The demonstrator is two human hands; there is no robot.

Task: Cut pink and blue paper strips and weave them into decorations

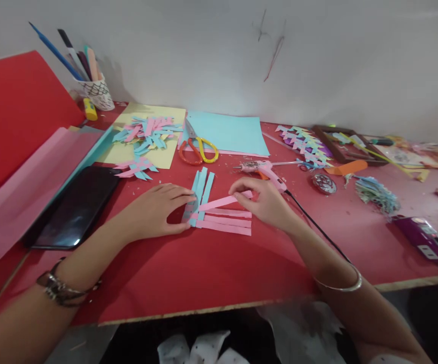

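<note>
Pink and blue paper strips [226, 221] lie interlaced on the red table, the blue ones pointing away from me and the pink ones to the right. At their woven left end, my left hand [162, 208] grips the paper between its thumb and fingers. My right hand [259, 199] pinches one pink paper strip [222, 202] near its right end, lifted slightly off the others. Just beyond my right hand lies a pink glue gun [266, 172], its black cord running under my right forearm.
Scissors [198, 146] rest by blue sheets [226, 132]. Folded paper pieces [146, 132] are heaped on a yellow sheet [171, 151]. To the left are a black phone [78, 207] and a pen cup [99, 93]. A wooden tray [321, 134] and purple device [418, 237] sit right.
</note>
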